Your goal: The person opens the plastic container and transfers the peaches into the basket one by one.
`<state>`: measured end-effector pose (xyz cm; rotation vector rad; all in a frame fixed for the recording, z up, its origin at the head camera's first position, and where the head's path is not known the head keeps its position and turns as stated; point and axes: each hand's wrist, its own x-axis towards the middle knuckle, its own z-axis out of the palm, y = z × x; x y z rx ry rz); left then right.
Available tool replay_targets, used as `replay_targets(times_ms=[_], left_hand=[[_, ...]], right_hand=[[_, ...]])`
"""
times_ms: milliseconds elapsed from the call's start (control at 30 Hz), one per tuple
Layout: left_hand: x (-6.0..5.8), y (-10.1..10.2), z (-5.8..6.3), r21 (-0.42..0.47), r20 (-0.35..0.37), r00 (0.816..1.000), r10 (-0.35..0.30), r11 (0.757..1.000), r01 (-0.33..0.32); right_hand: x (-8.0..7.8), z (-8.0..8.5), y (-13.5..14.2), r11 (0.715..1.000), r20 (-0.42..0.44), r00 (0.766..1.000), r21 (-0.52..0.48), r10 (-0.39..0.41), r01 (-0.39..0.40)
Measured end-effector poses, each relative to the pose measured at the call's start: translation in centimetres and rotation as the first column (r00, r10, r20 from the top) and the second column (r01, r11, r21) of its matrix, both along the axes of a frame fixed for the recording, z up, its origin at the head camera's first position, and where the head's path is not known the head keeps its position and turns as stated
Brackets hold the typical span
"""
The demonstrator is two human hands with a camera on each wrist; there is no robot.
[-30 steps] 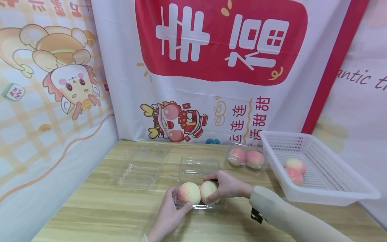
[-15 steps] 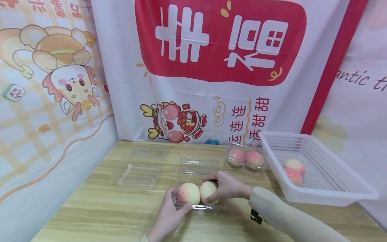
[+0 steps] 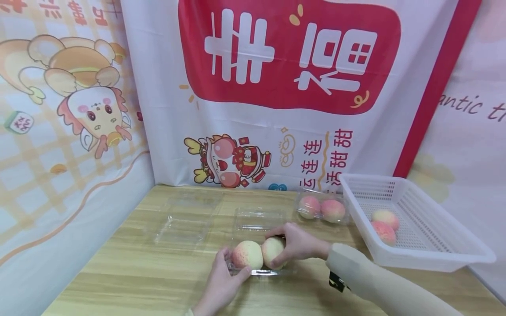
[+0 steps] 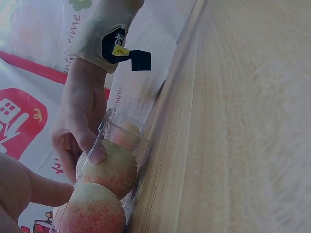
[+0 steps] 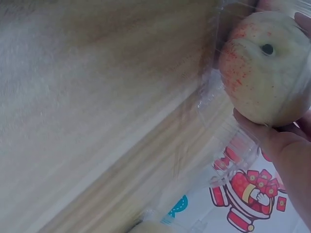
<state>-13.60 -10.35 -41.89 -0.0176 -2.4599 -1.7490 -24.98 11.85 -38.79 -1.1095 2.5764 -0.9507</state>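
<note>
Two pale peaches with pink blush, the left one (image 3: 247, 255) and the right one (image 3: 272, 251), sit side by side in a clear plastic clamshell box (image 3: 264, 272) on the table. My left hand (image 3: 222, 278) grips the box's left end, thumb on the front rim. My right hand (image 3: 297, 244) holds the right peach from above, thumb in front and fingers behind. In the right wrist view, that peach (image 5: 272, 73) shows a small dark hole at one end. Just behind lies a clear lid-like piece (image 3: 258, 219); I cannot tell whether it joins the box.
An open clear clamshell box (image 3: 183, 226) lies at the back left. Another clear box with two pink peaches (image 3: 333, 210) stands at the back right. Beside it, a white plastic basket (image 3: 439, 256) holds two peaches (image 3: 384, 230). A printed cloth (image 3: 170, 153) hangs behind the table.
Hands, peaches and box keep their places relative to each other. Only the head view has shifted very slightly.
</note>
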Motion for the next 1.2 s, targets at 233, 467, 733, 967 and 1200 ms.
replay_targets(times_ms=[233, 467, 733, 967, 1200], left_hand=[[0.1, 0.0, 0.1, 0.020, 0.000, 1.000, -0.012, 1.000, 0.012], [0.1, 0.0, 0.0, 0.023, 0.001, 1.000, -0.006, 1.000, 0.006], [0.2, 0.0, -0.1, 0.048, -0.015, 0.999, -0.041, 0.998, 0.042], [0.4, 0.0, 0.0, 0.033, -0.010, 1.000, -0.029, 0.999, 0.029], [0.3, 0.0, 0.0, 0.021, -0.009, 1.000, -0.028, 0.999, 0.028]], right_hand=[[0.3, 1.8, 0.2, 0.999, -0.071, 0.997, -0.044, -0.009, 0.006], [1.1, 4.3, 0.1, 0.993, -0.086, 0.996, -0.117, -0.039, 0.029], [2.9, 6.7, 1.5, 0.978, -0.098, 0.993, -0.202, -0.063, 0.042], [3.5, 8.9, 4.5, 0.964, -0.115, 0.984, -0.246, -0.135, 0.103], [3.0, 11.1, 8.3, 0.955, -0.115, 0.977, -0.256, -0.181, 0.147]])
